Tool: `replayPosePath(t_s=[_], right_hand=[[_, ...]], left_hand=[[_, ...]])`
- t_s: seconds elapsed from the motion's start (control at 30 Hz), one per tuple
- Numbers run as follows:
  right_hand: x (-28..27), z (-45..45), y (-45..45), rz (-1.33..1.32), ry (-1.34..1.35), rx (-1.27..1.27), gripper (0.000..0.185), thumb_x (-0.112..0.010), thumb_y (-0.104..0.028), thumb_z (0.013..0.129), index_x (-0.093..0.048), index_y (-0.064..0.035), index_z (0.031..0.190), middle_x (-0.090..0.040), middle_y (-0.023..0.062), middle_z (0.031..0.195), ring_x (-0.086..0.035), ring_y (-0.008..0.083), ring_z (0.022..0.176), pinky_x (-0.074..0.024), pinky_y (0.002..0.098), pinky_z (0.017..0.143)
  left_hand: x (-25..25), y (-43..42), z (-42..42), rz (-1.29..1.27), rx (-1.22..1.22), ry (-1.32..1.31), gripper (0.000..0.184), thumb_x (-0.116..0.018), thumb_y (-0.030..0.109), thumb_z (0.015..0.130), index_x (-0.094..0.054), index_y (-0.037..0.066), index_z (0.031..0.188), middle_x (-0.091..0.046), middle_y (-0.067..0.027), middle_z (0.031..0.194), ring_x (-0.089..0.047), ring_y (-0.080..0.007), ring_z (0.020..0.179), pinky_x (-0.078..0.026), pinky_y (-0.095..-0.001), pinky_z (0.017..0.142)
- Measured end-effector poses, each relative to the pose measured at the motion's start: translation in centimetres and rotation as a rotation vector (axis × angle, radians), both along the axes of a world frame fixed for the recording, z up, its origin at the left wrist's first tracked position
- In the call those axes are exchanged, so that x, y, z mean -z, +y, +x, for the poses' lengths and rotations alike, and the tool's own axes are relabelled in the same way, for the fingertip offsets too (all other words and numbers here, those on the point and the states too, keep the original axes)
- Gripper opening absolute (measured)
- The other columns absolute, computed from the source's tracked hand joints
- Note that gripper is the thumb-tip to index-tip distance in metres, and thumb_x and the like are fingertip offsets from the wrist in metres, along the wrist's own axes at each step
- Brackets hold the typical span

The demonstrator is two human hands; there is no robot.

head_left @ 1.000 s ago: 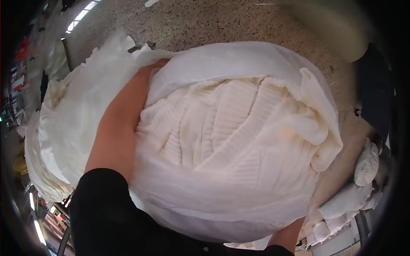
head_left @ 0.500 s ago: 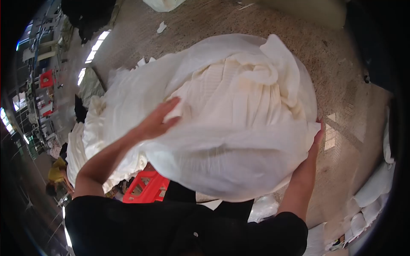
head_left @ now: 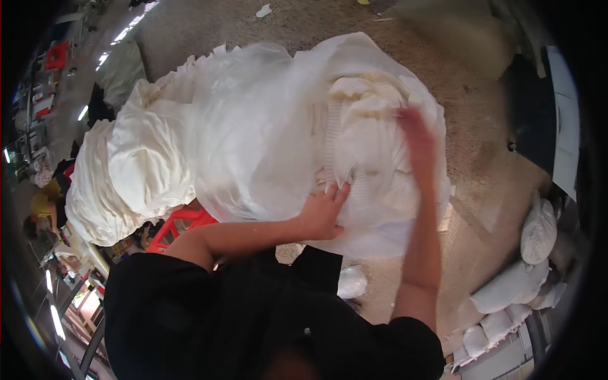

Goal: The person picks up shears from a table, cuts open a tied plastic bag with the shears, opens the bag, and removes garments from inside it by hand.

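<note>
A large translucent white plastic bag (head_left: 253, 120) lies in front of me, its mouth open around cream ribbed knit fabric (head_left: 370, 136). My left hand (head_left: 323, 214) rests at the near edge of the opening, fingers spread, with the fingertips touching the fabric and the bag's film. At the far right side of the opening is my right hand (head_left: 418, 136), smeared by motion. Whether its fingers grip anything is not clear. Left of the bag, a heap of white cloth (head_left: 149, 152) sits in loose folds.
A red plastic stool (head_left: 180, 225) stands beneath the left side of the pile. Stuffed white sacks (head_left: 513, 285) lie along the right. A person in a yellow top (head_left: 43, 206) bends at the far left. Scraps, including a white one (head_left: 263, 11), lie on the brown floor (head_left: 304, 24).
My left hand has moved right, onto the near edge of the opening. The right hand has left the bag's right rim and swung up over the opening. The bag's film covers more fabric on the left.
</note>
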State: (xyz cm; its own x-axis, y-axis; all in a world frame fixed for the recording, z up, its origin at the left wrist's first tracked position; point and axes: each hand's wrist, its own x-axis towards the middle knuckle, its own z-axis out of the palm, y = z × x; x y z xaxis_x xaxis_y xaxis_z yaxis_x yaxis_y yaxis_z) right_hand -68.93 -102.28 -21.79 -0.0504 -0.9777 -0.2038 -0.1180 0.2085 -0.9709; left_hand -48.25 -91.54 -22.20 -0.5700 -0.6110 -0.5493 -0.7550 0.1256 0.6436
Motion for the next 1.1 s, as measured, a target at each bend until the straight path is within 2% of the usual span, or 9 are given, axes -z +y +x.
replayPosePath(t_s=[0.13, 0.33, 0.4, 0.5, 0.67, 0.77, 0.9, 0.97, 1.1], right_hand=[[2.1, 11.5, 2.5, -0.216, 0.978, -0.489, 0.062, -0.065, -0.023, 0.065, -0.041, -0.0109, 0.121, -0.032, 0.0142, 0.129, -0.029, 0.0311, 0.119, -0.0222, 0.0528, 0.095], [4.0, 7.4, 8.0, 0.084, 0.981, 0.047, 0.051, -0.059, -0.011, 0.065, -0.045, -0.0052, 0.114, -0.049, 0.0147, 0.11, -0.044, 0.029, 0.104, -0.0333, 0.0433, 0.088], [3.0, 6.6, 7.6, 0.294, -0.106, 0.833, 0.041, -0.053, -0.006, 0.068, -0.047, 0.0002, 0.109, -0.053, 0.0122, 0.101, -0.05, 0.026, 0.096, -0.0405, 0.0359, 0.082], [4.3, 2.6, 10.8, 0.457, -0.604, 1.117, 0.035, -0.051, -0.005, 0.071, -0.047, 0.0036, 0.104, -0.053, 0.0112, 0.1, -0.053, 0.0239, 0.091, -0.0448, 0.0338, 0.078], [1.6, 1.1, 13.6, 0.554, -0.742, 1.166, 0.035, -0.05, -0.003, 0.07, -0.046, 0.0048, 0.104, -0.053, 0.012, 0.1, -0.053, 0.0246, 0.092, -0.0462, 0.0351, 0.078], [1.4, -0.3, 16.6, 0.588, -0.804, 1.205, 0.037, -0.051, -0.001, 0.069, -0.047, 0.0033, 0.106, -0.053, 0.0109, 0.1, -0.053, 0.0243, 0.093, -0.0465, 0.0348, 0.076], [1.7, -1.5, 19.7, 0.419, -0.452, 1.047, 0.045, -0.052, 0.002, 0.067, -0.047, -0.001, 0.111, -0.054, 0.0097, 0.102, -0.054, 0.0242, 0.091, -0.0448, 0.0334, 0.076], [3.4, -2.9, 21.7, 0.424, 0.323, 0.684, 0.041, -0.053, -0.001, 0.068, -0.049, -0.0006, 0.109, -0.056, 0.0135, 0.102, -0.055, 0.0259, 0.091, -0.0437, 0.0342, 0.076], [5.3, -4.2, 23.3, 0.391, 0.486, 0.429, 0.036, -0.054, -0.006, 0.069, -0.051, 0.0006, 0.104, -0.057, 0.0184, 0.097, -0.056, 0.0299, 0.089, -0.0433, 0.0368, 0.075]], left_hand=[[0.6, -4.1, 4.2, 0.016, 0.198, 0.03, 0.082, -0.064, 0.04, 0.063, -0.028, 0.006, 0.127, -0.037, -0.0207, 0.12, -0.051, -0.0365, 0.093, -0.038, -0.0462, 0.078], [1.2, -8.3, 16.8, 0.25, 0.424, -0.686, 0.078, -0.041, 0.063, 0.073, -0.033, 0.007, 0.127, -0.053, -0.0183, 0.105, -0.051, -0.0275, 0.099, -0.029, -0.0447, 0.089], [5.5, -6.4, 21.3, 0.242, 0.398, -0.518, 0.071, -0.045, 0.057, 0.074, -0.038, 0.004, 0.122, -0.051, -0.0163, 0.109, -0.049, -0.0284, 0.103, -0.031, -0.0454, 0.087], [3.1, -7.7, 18.8, 0.247, 0.369, -0.403, 0.063, -0.052, 0.046, 0.074, -0.04, 0.003, 0.118, -0.05, -0.0155, 0.111, -0.048, -0.0301, 0.103, -0.034, -0.0459, 0.085], [-1.2, -10.1, 7.3, -0.073, -0.211, 0.262, 0.051, -0.059, 0.02, 0.07, -0.043, 0.001, 0.114, -0.05, -0.0184, 0.108, -0.047, -0.0328, 0.101, -0.038, -0.0419, 0.081], [0.6, -7.2, 0.8, -0.17, -0.014, 0.106, 0.049, -0.055, 0.016, 0.073, -0.041, -0.001, 0.117, -0.05, -0.0183, 0.107, -0.048, -0.0314, 0.098, -0.038, -0.0422, 0.081], [0.7, -0.8, -1.9, -0.127, 0.028, 0.274, 0.047, -0.053, 0.009, 0.067, -0.041, 0.003, 0.112, -0.051, -0.0141, 0.096, -0.053, -0.0326, 0.078, -0.042, -0.0448, 0.068], [-0.8, 0.7, -2.3, -0.115, 0.072, 0.216, 0.047, -0.052, 0.008, 0.066, -0.041, 0.005, 0.113, -0.05, -0.014, 0.097, -0.052, -0.032, 0.08, -0.041, -0.0452, 0.067], [-2.8, 4.8, -3.3, -0.339, 0.114, -0.032, 0.05, -0.052, 0.008, 0.066, -0.042, 0.01, 0.114, -0.046, -0.0134, 0.102, -0.049, -0.0289, 0.088, -0.039, -0.0457, 0.068]])
